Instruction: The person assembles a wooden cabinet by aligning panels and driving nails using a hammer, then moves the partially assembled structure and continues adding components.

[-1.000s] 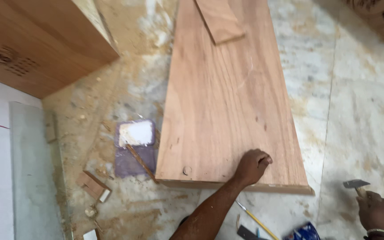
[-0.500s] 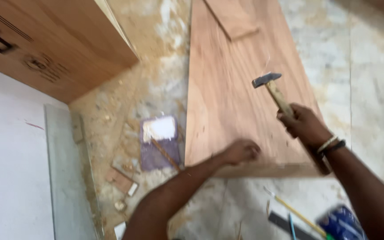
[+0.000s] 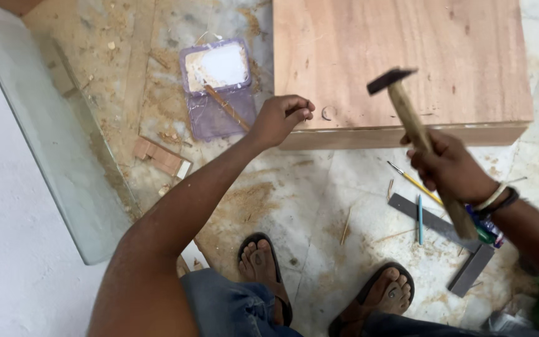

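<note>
My right hand (image 3: 447, 167) grips the wooden handle of a hammer (image 3: 410, 118), whose dark head is raised over the near edge of a brown wooden board (image 3: 400, 56) lying on the floor. My left hand (image 3: 280, 118) is pinched at the board's near left corner, fingertips together as if on something small that I cannot make out. A small round mark (image 3: 328, 113) shows on the board just right of those fingers.
An open clear plastic case (image 3: 218, 84) with a thin stick across it lies left of the board. A glass pane (image 3: 51, 137) leans at left. A metal square (image 3: 453, 243), pencils and wood scraps (image 3: 160, 157) lie on the dusty floor by my sandalled feet.
The view has dropped toward my feet. My right hand with the hammer has moved lower and nearer to the board's edge. My left hand stays at the board's near corner.
</note>
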